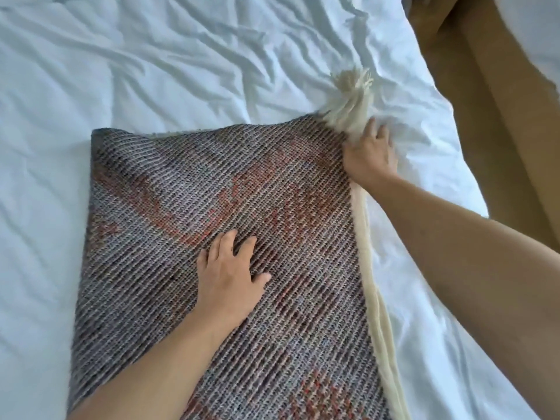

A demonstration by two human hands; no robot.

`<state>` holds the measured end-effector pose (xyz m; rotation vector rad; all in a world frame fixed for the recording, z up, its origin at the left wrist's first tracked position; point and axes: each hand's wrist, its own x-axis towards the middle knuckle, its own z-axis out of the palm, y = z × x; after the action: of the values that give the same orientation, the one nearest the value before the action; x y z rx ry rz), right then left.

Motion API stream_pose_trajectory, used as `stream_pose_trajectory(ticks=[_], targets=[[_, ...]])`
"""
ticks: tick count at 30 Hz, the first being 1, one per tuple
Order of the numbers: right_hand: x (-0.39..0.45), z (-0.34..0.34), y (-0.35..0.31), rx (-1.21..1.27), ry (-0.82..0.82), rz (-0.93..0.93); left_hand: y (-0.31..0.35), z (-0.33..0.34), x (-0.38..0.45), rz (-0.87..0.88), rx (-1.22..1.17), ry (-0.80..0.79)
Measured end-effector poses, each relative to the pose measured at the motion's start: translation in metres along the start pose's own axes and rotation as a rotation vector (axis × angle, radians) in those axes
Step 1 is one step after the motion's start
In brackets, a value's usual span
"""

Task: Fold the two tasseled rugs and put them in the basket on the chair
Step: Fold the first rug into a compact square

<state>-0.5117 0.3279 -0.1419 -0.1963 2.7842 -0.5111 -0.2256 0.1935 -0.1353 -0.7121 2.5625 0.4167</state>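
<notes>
Wrinkled white bed sheet [151, 71] fills most of the view; brown floor or furniture strip [485, 86] at far right, can't tell which. Rug [188, 189] lies on the sheet, centre-left to bottom, woven backing up: grey-lilac ribbed weave with faded red-orange patches. Looks folded, since a cream pile layer [374, 283] shows under its right edge. Left hand [228, 277] lies flat on the rug's middle, fingers straight and spread, pressing down, gripping nothing. Right hand [371, 156] sits at the rug's upper-right corner, fingers reaching onto the sheet just beside the cream tassel [351, 101]; can't tell whether it's pinching the edge or only resting there. Tassel fans up and out over the sheet. No container in frame.
</notes>
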Motion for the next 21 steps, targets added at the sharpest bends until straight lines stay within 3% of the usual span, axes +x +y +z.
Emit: stream_pose_trajectory(ticks=[2,4,6,7,12,16,21], targets=[[-0.011,0.005,0.000,-0.053,0.114,-0.073,-0.003,0.005,0.002,0.003,-0.004,0.009],[-0.035,0.018,-0.001,-0.089,0.157,-0.338,-0.003,0.009,0.001,0.005,0.005,0.020],[-0.044,0.030,0.007,-0.216,-0.002,-0.530,-0.003,0.012,0.001,0.011,0.019,0.031],[-0.041,0.035,0.011,-0.278,-0.084,-0.536,-0.003,0.012,0.001,0.015,0.022,0.034],[-0.075,0.041,0.019,-0.280,-0.129,-0.284,-0.012,0.018,-0.016,0.077,0.052,0.024],[-0.190,0.056,0.055,-0.271,-0.163,-0.322,-0.028,0.037,-0.072,0.089,0.056,-0.010],[-0.346,0.062,0.120,-0.137,-0.213,-0.014,-0.064,0.069,-0.163,0.022,0.005,-0.047]])
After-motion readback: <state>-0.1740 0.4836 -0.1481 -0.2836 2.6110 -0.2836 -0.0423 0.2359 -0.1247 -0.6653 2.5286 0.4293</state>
